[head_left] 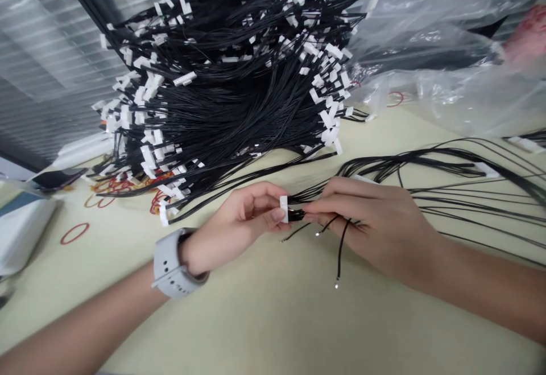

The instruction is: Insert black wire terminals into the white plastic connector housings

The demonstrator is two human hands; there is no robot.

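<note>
Several black wires are pinched in the right hand, partly hidden by its fingers, beside a white connector clamped between the left hand's thumb and fingers; the frame cuts off the clear plastic; beyond the hands, a cable heap covers much of the table

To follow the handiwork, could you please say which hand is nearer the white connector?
Left: the left hand pinches the white connector; the right hand holds black wires just to its right.
</note>
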